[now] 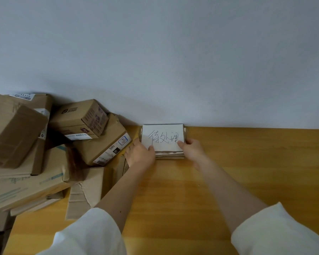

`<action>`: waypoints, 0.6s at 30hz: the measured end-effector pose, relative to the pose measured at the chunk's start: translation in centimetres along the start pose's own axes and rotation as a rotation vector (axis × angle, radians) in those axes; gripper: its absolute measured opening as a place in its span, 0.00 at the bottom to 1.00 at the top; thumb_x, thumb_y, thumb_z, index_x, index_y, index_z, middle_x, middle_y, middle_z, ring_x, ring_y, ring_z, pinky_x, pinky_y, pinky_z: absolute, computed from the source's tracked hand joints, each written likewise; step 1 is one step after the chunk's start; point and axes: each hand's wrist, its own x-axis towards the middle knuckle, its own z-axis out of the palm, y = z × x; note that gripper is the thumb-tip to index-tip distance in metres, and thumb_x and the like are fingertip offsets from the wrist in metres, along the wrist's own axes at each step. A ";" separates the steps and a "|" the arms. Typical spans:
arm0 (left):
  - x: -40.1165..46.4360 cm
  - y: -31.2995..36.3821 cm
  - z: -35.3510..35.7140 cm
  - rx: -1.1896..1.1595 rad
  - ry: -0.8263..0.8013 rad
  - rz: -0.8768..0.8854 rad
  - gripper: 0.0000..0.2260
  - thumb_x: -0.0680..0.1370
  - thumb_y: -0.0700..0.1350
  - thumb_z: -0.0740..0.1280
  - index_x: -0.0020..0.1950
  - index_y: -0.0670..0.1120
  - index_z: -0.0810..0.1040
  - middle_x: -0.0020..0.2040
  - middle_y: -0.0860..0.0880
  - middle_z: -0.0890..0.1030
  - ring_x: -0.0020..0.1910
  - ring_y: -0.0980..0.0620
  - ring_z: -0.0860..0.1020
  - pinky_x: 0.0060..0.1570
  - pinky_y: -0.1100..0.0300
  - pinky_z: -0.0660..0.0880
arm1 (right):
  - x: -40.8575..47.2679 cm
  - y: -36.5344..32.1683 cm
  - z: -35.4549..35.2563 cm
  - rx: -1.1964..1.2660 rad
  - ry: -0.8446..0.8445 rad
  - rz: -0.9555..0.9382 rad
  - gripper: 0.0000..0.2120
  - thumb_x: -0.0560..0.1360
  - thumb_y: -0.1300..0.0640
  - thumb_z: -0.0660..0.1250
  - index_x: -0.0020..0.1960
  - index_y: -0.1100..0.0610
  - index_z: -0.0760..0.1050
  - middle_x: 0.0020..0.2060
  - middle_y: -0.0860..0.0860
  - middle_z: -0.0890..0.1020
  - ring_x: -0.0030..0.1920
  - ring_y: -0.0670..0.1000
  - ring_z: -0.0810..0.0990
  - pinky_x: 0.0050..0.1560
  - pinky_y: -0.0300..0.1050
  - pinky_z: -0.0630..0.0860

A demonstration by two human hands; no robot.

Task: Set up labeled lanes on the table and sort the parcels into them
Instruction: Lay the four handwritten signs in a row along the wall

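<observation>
A white label card (163, 138) with handwritten characters tops a small stack of cards at the far edge of the wooden table (228, 162), against the wall. My left hand (139, 153) grips the stack's left side, thumb on the top card. My right hand (191, 149) grips its right side, thumb on the card's lower right corner. A heap of brown cardboard parcels (44, 144) lies at the left of the table, several with shipping labels; the nearest box (101, 146) sits just left of my left hand.
A plain grey-white wall (173, 61) rises behind the table. Flattened torn cardboard (85, 192) lies at the foot of the parcel heap. Bare wood stretches right of the card stack and toward me.
</observation>
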 end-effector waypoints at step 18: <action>-6.2 -3.6 -1.5 -1.105 -0.424 -0.228 0.12 0.82 0.53 0.59 0.56 0.50 0.79 0.54 0.46 0.84 0.55 0.46 0.82 0.55 0.47 0.79 | -6.6 3.2 -3.6 0.156 -0.057 -0.023 0.12 0.76 0.56 0.70 0.60 0.52 0.76 0.55 0.48 0.82 0.50 0.46 0.81 0.49 0.39 0.75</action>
